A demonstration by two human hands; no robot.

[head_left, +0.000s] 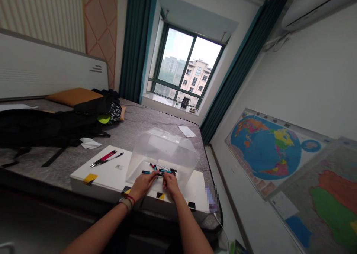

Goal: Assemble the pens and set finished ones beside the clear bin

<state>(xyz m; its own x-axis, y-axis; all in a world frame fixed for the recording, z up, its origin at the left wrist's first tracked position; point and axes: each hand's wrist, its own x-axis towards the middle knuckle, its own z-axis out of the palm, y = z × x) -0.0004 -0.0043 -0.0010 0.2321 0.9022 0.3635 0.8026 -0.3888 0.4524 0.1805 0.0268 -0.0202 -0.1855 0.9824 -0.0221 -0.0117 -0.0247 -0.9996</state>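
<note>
Left hand (144, 184), right hand (171, 183), curled, pinching pens (165, 171)

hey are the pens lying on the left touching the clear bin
Apart: the head view shows bare white surface between the pens and the clear bin.

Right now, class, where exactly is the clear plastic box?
In the head view, the clear plastic box is below centre on the white surface, right of the pens outside it, with the left hand and right hand at its near side.

A bedroom, as the mattress (156, 119), headboard (50, 66) and curtains (138, 42) show.
</note>
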